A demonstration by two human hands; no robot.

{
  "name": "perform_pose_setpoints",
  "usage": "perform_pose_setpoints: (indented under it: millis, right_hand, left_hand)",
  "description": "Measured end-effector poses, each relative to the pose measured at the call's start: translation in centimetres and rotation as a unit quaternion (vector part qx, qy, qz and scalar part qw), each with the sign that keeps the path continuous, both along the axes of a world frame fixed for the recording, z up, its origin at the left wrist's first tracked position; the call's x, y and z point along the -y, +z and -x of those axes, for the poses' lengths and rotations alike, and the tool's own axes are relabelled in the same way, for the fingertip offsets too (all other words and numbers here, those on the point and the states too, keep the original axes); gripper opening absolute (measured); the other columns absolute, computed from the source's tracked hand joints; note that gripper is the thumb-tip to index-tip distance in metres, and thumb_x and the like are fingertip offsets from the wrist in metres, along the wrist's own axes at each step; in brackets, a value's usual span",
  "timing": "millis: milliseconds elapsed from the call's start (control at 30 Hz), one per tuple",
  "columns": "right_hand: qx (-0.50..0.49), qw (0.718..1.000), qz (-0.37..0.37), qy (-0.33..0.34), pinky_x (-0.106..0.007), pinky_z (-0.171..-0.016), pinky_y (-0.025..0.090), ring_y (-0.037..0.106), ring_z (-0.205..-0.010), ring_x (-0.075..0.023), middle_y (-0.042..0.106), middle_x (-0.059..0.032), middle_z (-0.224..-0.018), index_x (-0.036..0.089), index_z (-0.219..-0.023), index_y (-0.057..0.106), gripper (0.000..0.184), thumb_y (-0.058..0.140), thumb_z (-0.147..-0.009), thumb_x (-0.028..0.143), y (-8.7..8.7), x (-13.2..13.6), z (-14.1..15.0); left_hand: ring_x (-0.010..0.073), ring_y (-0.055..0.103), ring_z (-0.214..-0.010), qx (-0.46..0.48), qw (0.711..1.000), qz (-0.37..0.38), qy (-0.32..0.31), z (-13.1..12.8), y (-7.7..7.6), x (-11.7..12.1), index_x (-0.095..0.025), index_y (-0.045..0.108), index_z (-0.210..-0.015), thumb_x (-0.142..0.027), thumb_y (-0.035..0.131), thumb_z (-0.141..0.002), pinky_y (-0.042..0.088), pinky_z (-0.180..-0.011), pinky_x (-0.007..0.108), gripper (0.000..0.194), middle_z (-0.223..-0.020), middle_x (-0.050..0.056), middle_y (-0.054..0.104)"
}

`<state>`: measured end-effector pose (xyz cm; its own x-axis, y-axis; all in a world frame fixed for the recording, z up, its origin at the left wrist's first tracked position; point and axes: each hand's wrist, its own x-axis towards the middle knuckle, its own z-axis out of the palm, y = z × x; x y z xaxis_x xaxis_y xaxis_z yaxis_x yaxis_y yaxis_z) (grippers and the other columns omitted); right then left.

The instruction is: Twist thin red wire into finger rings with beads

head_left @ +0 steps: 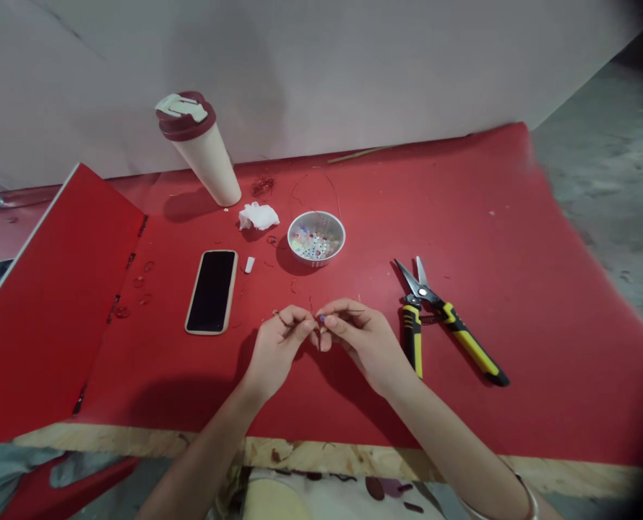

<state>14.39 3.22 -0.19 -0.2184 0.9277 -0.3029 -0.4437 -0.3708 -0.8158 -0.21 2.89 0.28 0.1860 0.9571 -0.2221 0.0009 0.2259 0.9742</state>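
Observation:
My left hand [286,343] and my right hand [368,339] meet above the red tabletop, fingertips close together. Between the right thumb and fingers is a small purple-blue bead [321,318]. A thin dark wire [357,311] pokes out past the right fingers. The left hand is closed in a pinch against the bead's left side; what lies inside it is too small to make out. Beyond the hands stands a small perforated metal bowl [344,238] containing pale and coloured beads [305,242]. Shears [476,348] with yellow-black handles lie with blades apart, right of my right hand.
A phone [212,292], a small white piece [249,265] and crumpled tissue [259,215] lie left of the bowl. A tumbler [207,155] stands behind. Red wire [262,186] lies tangled near it. A hinged red panel [45,310] rises at left. Wire scraps and rings are scattered about.

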Motion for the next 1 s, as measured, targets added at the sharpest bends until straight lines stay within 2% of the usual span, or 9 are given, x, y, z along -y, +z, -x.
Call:
perform_pose_setpoints:
  millis: [200, 433, 533, 667, 800, 900, 1000]
  right_hand:
    - [-0.062, 0.998, 0.004, -0.007, -0.028, -0.059, 0.051, 0.061, -0.050, -0.0116, 0.066, 0.0017, -0.055, 0.019, -0.077, 0.068, 0.012, 0.074, -0.070, 0.026, 0.1, 0.2, 0.5]
    - [-0.110, 0.994, -0.016, 0.021, -0.027, -0.062, 0.050, 0.062, -0.054, -0.0113, 0.066, 0.0026, -0.056, 0.020, -0.075, 0.066, 0.007, 0.071, -0.074, 0.023, 0.1, 0.4, 0.6]
    - [-0.105, 0.994, -0.011, 0.027, -0.026, -0.058, 0.048, 0.060, -0.051, -0.0111, 0.064, 0.0034, -0.055, 0.019, -0.070, 0.064, 0.010, 0.073, -0.072, 0.024, 0.0, 0.5, 0.6]
    - [-0.103, 0.994, -0.001, 0.020, -0.022, -0.052, 0.044, 0.055, -0.044, -0.0073, 0.063, 0.0042, -0.055, 0.018, -0.069, 0.064, 0.012, 0.075, -0.070, 0.024, -0.2, 0.6, 0.7]
    - [-0.113, 0.993, 0.010, 0.017, -0.023, -0.051, 0.042, 0.052, -0.043, -0.0075, 0.062, 0.0038, -0.053, 0.018, -0.068, 0.066, 0.012, 0.076, -0.068, 0.025, -0.4, 0.7, 0.8]
    - [-0.120, 0.992, 0.027, 0.012, -0.023, -0.048, 0.040, 0.049, -0.042, -0.0071, 0.062, 0.0030, -0.054, 0.018, -0.067, 0.067, 0.013, 0.078, -0.065, 0.026, -0.5, 0.7, 0.9]
    - [-0.136, 0.990, 0.038, 0.016, -0.023, -0.046, 0.037, 0.046, -0.042, -0.0061, 0.061, 0.0026, -0.054, 0.018, -0.066, 0.068, 0.014, 0.079, -0.064, 0.026, -0.6, 0.7, 0.8]
  left_hand:
    - [0.0109, 0.054, -0.057, 0.126, 0.992, 0.018, -0.001, -0.4, -0.3, 0.0, -0.017, 0.053, -0.070, -0.042, 0.064, -0.077, 0.045, -0.062, 0.025, 0.028, -0.057, -0.002, 0.055]
    - [0.0093, 0.048, -0.054, 0.202, 0.978, 0.048, -0.036, -0.2, -1.0, 0.0, -0.016, 0.051, -0.065, -0.042, 0.057, -0.082, 0.040, -0.057, 0.024, 0.032, -0.060, -0.001, 0.050]
    - [0.0097, 0.048, -0.058, 0.170, 0.985, 0.032, -0.019, -0.1, -1.0, 0.0, -0.017, 0.054, -0.069, -0.043, 0.056, -0.083, 0.041, -0.060, 0.024, 0.030, -0.065, -0.001, 0.050]
    - [0.0108, 0.050, -0.071, 0.146, 0.989, -0.013, 0.021, 0.1, -0.9, -0.2, -0.019, 0.057, -0.080, -0.041, 0.064, -0.078, 0.043, -0.069, 0.023, 0.023, -0.076, 0.000, 0.052]
    - [0.0102, 0.048, -0.066, 0.150, 0.988, -0.042, -0.003, 0.2, -0.9, -0.2, -0.019, 0.054, -0.076, -0.038, 0.064, -0.078, 0.042, -0.064, 0.023, 0.022, -0.073, -0.001, 0.049]
    - [0.0107, 0.048, -0.064, 0.110, 0.991, -0.078, -0.009, 0.2, -0.7, -0.1, -0.019, 0.052, -0.074, -0.038, 0.064, -0.078, 0.042, -0.063, 0.024, 0.023, -0.071, -0.001, 0.049]
    - [0.0118, 0.050, -0.067, 0.047, 0.988, -0.144, 0.003, 0.2, -0.5, 0.0, -0.019, 0.052, -0.073, -0.036, 0.061, -0.081, 0.042, -0.065, 0.024, 0.021, -0.071, -0.001, 0.050]
